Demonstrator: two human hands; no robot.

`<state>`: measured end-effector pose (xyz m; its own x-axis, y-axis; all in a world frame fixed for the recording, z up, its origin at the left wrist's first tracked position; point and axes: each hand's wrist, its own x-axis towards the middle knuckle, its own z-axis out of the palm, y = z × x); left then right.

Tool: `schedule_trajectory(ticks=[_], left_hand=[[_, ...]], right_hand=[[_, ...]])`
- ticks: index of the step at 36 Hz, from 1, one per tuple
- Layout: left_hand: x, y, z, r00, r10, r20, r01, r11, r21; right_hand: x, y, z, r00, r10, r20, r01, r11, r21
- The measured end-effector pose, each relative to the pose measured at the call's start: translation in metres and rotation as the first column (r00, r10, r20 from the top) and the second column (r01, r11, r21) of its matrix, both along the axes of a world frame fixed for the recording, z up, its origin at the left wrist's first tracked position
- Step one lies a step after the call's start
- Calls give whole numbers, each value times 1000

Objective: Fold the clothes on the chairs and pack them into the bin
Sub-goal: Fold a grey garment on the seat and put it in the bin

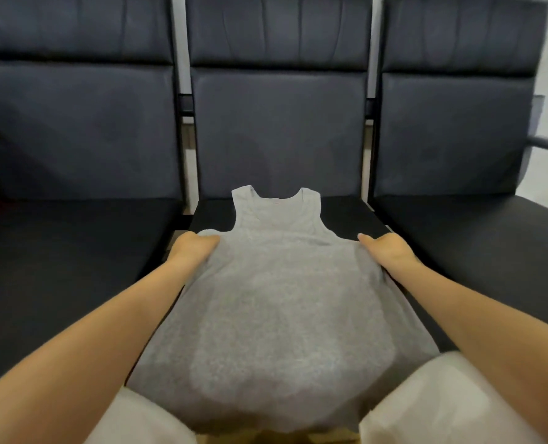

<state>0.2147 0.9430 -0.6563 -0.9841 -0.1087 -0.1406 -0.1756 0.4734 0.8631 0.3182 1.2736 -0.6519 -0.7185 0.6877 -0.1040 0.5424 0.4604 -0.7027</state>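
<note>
You face three dark chairs in a row: the left chair (74,251), the middle chair (279,133) and the right chair (458,136), each with a padded back and a flat black seat. Only one garment is in view, a grey tank top (279,299), spread flat on the middle seat with its two straps toward the backrest and its hem hanging over the front edge toward you, between your two pale-clad knees. Your left hand (192,248) sits at the top's left edge just below the armhole, fingers tucked into or under the cloth, so you appear to be gripping that side. Your right hand (391,251) lies at the right edge at the same height, thumb stretched forward on top and the other fingers hidden beneath the fabric. The cloth nearly fills the middle seat's width, leaving narrow black strips beside the straps. The left and right seats show bare black surface beside your arms.
</note>
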Motion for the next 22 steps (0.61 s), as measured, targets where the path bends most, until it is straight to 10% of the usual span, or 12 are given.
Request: schedule_trajectory(ticks=[10,14,22], left_hand=[[-26,7,-6,996,86,-37,-73,957,279],[-24,-9,-9,962,40,-271,-73,990,-116],[-16,-14,-24,929,-161,-334,-102,756,-647]], right_hand=[[-26,-21,-2,924,-46,-380,-59,964,-261],[-21,-7,2,908,-136,-396,-15,935,-354],[-28,28,17,918,-95,-385,93,995,-23]])
